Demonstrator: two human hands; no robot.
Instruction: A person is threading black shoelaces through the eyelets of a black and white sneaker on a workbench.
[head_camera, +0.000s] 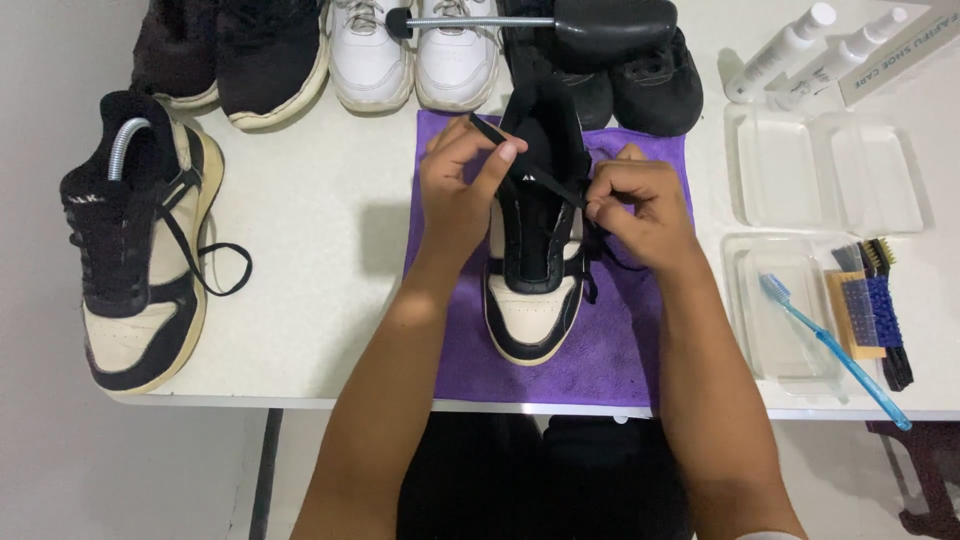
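A black and cream sneaker (532, 305) lies toe toward me on a purple cloth (600, 350) on the white table. My left hand (458, 185) pinches the black shoelace (545, 178) near the sneaker's tongue and draws it up to the left. My right hand (640, 205) grips the same lace at the right side of the eyelets. The lace runs taut between both hands across the tongue.
A matching sneaker (135, 250) with a shoe tree and a loose lace lies at the left. Black and white shoes (400, 50) line the back edge. Clear trays (825, 175), spray bottles (785, 50), brushes (880, 310) and a blue toothbrush (830, 345) sit at the right.
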